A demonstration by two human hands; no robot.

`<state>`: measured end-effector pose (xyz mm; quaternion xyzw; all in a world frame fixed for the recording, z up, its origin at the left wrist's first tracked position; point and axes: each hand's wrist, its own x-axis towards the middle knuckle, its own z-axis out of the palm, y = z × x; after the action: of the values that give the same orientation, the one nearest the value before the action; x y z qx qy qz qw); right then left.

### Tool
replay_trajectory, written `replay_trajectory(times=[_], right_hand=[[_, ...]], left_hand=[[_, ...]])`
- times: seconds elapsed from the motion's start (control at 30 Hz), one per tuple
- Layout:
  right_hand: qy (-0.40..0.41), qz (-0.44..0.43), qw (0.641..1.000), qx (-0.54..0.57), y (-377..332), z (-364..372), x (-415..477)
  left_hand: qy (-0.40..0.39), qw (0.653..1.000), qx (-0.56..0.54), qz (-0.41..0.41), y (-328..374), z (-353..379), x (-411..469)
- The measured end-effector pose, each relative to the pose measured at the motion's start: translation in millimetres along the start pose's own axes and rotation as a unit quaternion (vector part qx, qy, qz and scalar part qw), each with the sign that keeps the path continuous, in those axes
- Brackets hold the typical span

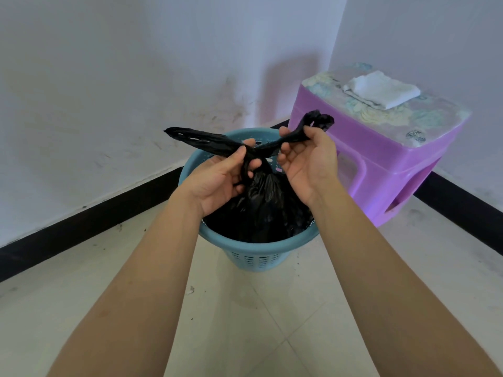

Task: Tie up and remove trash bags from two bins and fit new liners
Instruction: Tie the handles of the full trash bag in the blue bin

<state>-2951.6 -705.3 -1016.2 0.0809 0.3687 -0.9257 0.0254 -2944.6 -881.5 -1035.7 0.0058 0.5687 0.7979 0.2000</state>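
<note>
A round blue plastic bin (253, 257) with slotted walls stands on the tiled floor in the corner. A black trash bag (268, 205) fills it, its neck gathered above the rim. The bag's two twisted handles cross at a knot above the bin. My left hand (217, 180) grips the handle whose end sticks out to the left. My right hand (307, 161) pinches the other handle, whose looped end pokes up to the right. Only one bin is in view.
A purple plastic stool (381, 164) with a flowered top stands just right of the bin, against the wall. A folded white cloth or liner (381, 89) lies on it. White walls with a black skirting board close in behind and to the right.
</note>
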Motion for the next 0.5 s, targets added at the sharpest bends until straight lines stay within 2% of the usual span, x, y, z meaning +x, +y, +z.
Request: replay_trajectory(times=[0.13,0.23,0.33,0.4,0.5], right_hand=[[-0.029,0.000,0.999,0.019,-5,-1,-3],[-0.031,-0.011,0.999,-0.019,-5,3,-4],[-0.023,-0.041,0.989,-0.140,1,5,-2],[-0.008,-0.071,0.963,-0.259,4,3,-1],[0.021,-0.048,0.937,-0.345,0,-2,1]], left_hand=[[-0.041,0.996,-0.080,-0.006,4,-5,-1],[-0.023,0.995,-0.086,-0.034,5,-6,0],[0.044,0.998,-0.026,-0.036,0,-3,4],[0.080,0.996,-0.004,-0.027,-3,-3,6],[0.112,0.994,0.002,-0.017,-3,-6,6]])
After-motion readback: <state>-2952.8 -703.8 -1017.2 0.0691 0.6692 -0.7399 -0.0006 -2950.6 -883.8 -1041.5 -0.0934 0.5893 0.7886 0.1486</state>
